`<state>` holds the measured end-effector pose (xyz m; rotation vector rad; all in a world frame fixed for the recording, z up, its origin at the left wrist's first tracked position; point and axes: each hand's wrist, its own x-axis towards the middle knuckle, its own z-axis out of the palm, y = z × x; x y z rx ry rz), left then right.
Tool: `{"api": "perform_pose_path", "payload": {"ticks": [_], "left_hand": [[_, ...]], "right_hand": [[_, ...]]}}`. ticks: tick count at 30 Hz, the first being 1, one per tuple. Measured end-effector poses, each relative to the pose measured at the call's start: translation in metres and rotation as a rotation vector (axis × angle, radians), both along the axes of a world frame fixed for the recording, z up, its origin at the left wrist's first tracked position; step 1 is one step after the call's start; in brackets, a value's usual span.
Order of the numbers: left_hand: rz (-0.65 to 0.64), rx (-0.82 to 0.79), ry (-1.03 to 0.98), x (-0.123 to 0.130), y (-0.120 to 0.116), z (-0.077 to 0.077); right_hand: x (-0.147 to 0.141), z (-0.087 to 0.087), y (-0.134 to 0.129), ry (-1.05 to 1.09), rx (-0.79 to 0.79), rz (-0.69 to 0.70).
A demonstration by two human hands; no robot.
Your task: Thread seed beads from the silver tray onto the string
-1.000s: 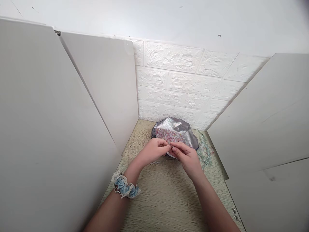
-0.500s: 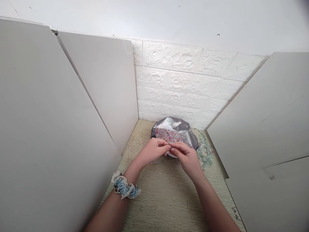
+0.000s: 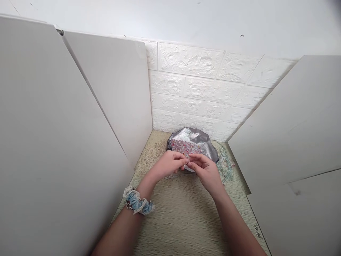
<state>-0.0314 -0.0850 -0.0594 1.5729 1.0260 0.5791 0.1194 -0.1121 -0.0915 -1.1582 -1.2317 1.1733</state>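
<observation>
My left hand is closed in a pinch, thumb against fingertips. Whatever it grips is too small to make out. Close against it, my right hand has curled fingers and its thumb tip at the left fingertips. Its index fingertip is slightly raised from the thumb, and any small item there cannot be made out. Just behind both hands lies a silvery, crinkled bag or liner with many small pink, red and clear beads on it. The hands hide its front part, where a bit of white shows.
Strands of pale green beads lie right of the silvery bag. Another pale strand runs along its front. White panels stand on both sides of the wood-grain surface, and a white brick-patterned wall closes the back.
The right index finger has lifted slightly away from the thumb. The left hand keeps its pinch in nearly the same place. The whole view has shifted a little.
</observation>
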Motion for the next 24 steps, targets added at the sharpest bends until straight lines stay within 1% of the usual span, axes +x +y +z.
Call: {"api": "perform_pose_path", "payload": {"ticks": [2,3,5,7,9,13,19,24], "left_hand": [[0.001,-0.007,-0.005,0.0,0.0,0.0],[-0.001,-0.008,-0.006,0.0,0.001,0.0],[-0.003,-0.007,-0.004,0.001,0.001,-0.001],[0.002,-0.013,-0.004,0.002,0.002,-0.002],[0.007,-0.028,-0.008,0.002,0.003,-0.003],[-0.001,-0.054,-0.024,0.003,0.004,-0.006],[-0.008,-0.082,-0.001,0.003,0.007,-0.013],[-0.054,-0.091,-0.066,0.004,0.004,-0.008]], "right_hand": [[-0.001,0.0,-0.001,-0.03,-0.008,0.0],[-0.001,0.001,-0.001,-0.077,0.014,-0.005],[-0.001,0.002,-0.003,-0.217,0.105,-0.035],[0.0,0.003,-0.004,-0.365,0.228,-0.073],[0.001,0.004,-0.005,-0.473,0.328,-0.093],[0.002,0.005,-0.006,-0.619,0.426,-0.099],[0.003,0.005,-0.006,-0.708,0.463,-0.09],[0.001,0.008,-0.008,-0.668,0.476,-0.058]]}}
